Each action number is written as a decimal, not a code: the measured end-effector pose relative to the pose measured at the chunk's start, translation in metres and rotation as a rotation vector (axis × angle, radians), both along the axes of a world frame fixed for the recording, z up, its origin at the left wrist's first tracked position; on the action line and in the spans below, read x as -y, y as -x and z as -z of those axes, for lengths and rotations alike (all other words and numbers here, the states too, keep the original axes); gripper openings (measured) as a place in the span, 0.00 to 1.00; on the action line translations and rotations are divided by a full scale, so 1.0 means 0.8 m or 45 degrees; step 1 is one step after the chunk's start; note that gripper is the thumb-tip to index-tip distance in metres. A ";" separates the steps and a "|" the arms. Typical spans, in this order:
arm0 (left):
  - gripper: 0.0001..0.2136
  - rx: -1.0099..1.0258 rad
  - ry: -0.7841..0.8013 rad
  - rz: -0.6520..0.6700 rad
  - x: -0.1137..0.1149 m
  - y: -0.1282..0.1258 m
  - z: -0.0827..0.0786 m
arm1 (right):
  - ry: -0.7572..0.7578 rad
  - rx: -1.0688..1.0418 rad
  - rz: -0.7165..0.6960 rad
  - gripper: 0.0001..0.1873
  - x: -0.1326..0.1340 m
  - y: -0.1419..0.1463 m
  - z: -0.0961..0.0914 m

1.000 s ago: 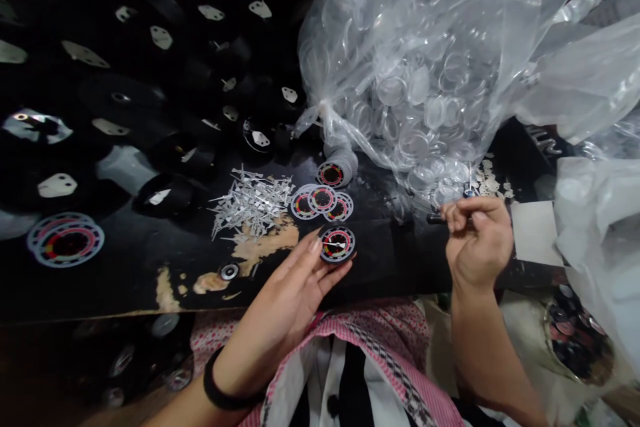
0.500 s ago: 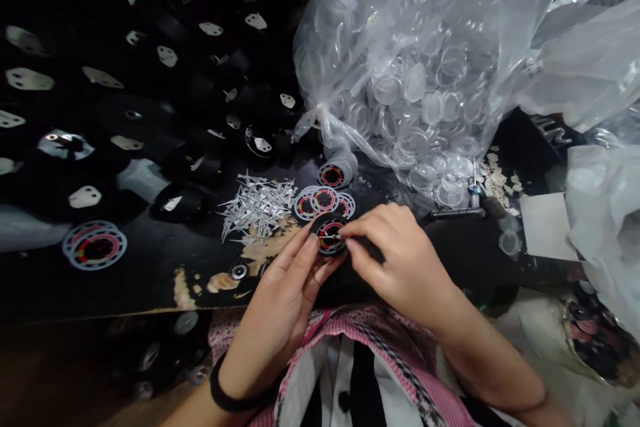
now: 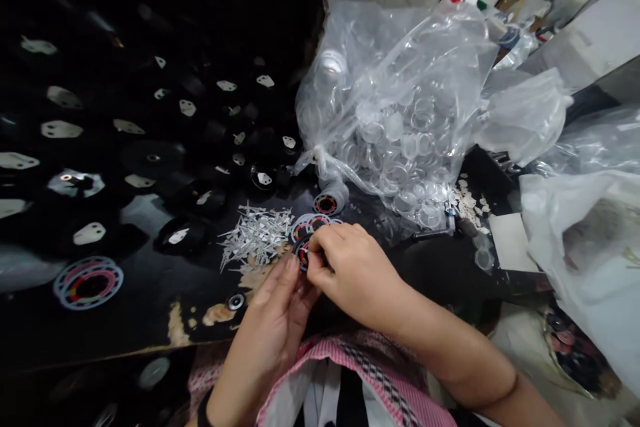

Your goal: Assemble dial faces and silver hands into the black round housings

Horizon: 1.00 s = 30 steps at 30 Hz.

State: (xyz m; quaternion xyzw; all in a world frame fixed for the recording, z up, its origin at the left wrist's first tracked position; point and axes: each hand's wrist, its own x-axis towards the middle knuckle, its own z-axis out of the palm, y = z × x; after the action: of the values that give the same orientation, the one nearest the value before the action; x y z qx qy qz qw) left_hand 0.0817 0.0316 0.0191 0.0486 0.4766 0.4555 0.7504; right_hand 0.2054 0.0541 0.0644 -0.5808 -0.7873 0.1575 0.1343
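My left hand [image 3: 273,303] holds a small round black gauge [image 3: 301,251], its coloured dial face partly hidden by fingers. Over that face, my right hand [image 3: 353,273] is closed with its fingertips bent down onto the dial; what lies between them is hidden. Just left of the gauge is a heap of pale gauge needles [image 3: 259,235]. Behind it lie loose printed dial discs [image 3: 302,225], and a stack of similar discs [image 3: 327,203] rests against the plastic bag.
A knotted clear bag of transparent round covers [image 3: 400,140] fills the back right. Many black gauge bodies with white plates [image 3: 89,233] stand at left. More dial discs [image 3: 89,283] lie near the left front edge. A white card [image 3: 513,241] lies at right.
The camera view has tilted up and shifted. My right hand has moved in over the gauge, covering the dial and needle that showed before. My left hand keeps its hold.
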 end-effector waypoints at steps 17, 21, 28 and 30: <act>0.15 -0.034 -0.030 0.103 -0.011 0.013 0.000 | -0.265 -0.170 0.906 0.15 -0.072 -0.125 0.029; 0.16 0.048 -0.011 0.121 -0.010 0.012 0.002 | -0.303 -0.275 0.821 0.10 -0.071 -0.122 0.030; 0.09 0.135 0.137 0.094 -0.017 0.007 -0.009 | -0.293 -0.452 0.594 0.07 -0.048 -0.076 0.020; 0.11 0.204 0.163 0.078 -0.022 0.007 -0.012 | -0.293 -0.412 0.342 0.06 -0.030 -0.050 0.023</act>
State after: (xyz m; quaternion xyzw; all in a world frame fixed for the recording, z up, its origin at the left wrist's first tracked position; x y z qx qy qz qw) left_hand 0.0760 0.0495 0.0284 -0.0214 0.4416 0.4032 0.8012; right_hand 0.2453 0.0778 0.0462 -0.6285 -0.6839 0.1384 0.3437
